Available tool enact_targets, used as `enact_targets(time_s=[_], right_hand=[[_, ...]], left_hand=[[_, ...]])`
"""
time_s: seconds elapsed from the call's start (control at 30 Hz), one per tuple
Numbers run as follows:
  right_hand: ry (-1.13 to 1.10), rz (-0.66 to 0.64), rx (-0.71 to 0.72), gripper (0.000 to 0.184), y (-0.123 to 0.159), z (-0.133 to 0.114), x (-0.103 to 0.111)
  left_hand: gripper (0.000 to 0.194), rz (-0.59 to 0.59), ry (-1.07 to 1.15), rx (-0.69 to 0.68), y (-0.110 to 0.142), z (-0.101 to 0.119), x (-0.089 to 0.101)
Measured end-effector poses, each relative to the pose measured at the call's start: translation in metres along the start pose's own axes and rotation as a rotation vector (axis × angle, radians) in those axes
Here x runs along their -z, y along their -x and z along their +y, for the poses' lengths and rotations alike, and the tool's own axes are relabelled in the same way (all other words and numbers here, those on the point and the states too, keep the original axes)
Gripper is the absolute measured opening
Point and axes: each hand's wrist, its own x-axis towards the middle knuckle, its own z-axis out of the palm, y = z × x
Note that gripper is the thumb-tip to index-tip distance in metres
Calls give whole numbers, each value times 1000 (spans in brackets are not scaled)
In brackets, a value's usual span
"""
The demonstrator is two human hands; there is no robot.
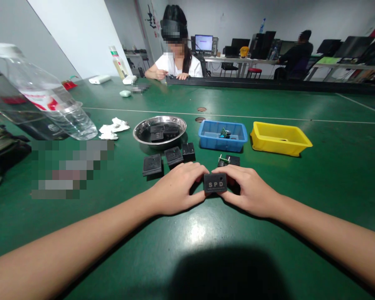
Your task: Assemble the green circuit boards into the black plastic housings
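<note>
Between my two hands is a small black plastic box (215, 183) with "SPD" printed on the side facing me. My left hand (183, 185) pinches its left end between thumb and fingers. At the right end, my right hand (248, 187) grips it the same way. Just behind my right hand lie a small green circuit board (224, 159) and another black part (233, 160), both partly hidden. Several black boxes, one of them nearest my left hand (174, 157), stand on the green table beyond my left fingers.
A steel bowl (160, 145) holds several black boxes. Right of it are a blue tray (222, 143) with circuit boards and a yellow tray (279, 146). A water bottle (54, 100) and crumpled tissue (112, 128) lie left. Across the table sits a person (178, 62).
</note>
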Motion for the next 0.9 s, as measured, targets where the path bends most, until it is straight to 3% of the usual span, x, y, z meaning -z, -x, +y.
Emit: enact_targets(time_s=[0.9], right_hand=[[1,9,9,33,0,2,0]], left_hand=[[20,9,-7,-3,0,1,0]])
